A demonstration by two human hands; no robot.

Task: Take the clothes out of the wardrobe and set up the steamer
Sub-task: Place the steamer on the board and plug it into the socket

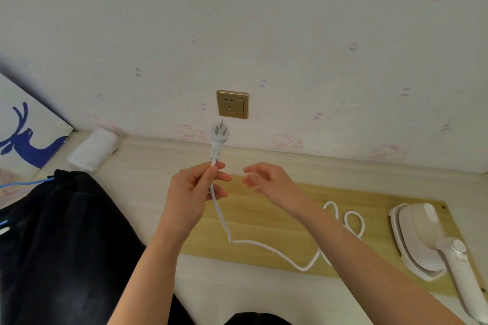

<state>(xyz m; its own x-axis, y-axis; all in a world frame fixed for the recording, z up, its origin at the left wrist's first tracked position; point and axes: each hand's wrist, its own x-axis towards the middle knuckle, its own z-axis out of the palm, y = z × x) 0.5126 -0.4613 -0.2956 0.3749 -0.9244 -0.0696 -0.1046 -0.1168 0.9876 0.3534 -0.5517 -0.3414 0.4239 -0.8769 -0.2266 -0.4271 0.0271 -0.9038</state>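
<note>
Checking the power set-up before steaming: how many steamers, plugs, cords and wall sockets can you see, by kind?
White handheld steamer: 1
White three-pin plug: 1
White power cord: 1
Gold square wall socket: 1
Total: 4

Plug (219, 137), centre: smooth white plastic with dull grey metal pins. Its cord (224, 221), trailing toward four o'clock, had a smooth, faintly glossy white sheath. The socket plate (232, 104), at twelve o'clock from the plug, showed a brushed, gold-toned, metallic-looking finish. The steamer (427, 240), at four o'clock, was glossy white plastic. It lay on a board (264, 219) of matt yellowish wood grain, set on a paler matt wood-grain desk top (148, 166). The garment (66, 245) at eight o'clock was dark, soft, matt cloth. The wallpaper (290, 34) at twelve o'clock was matt, printed in faint pink.
</note>
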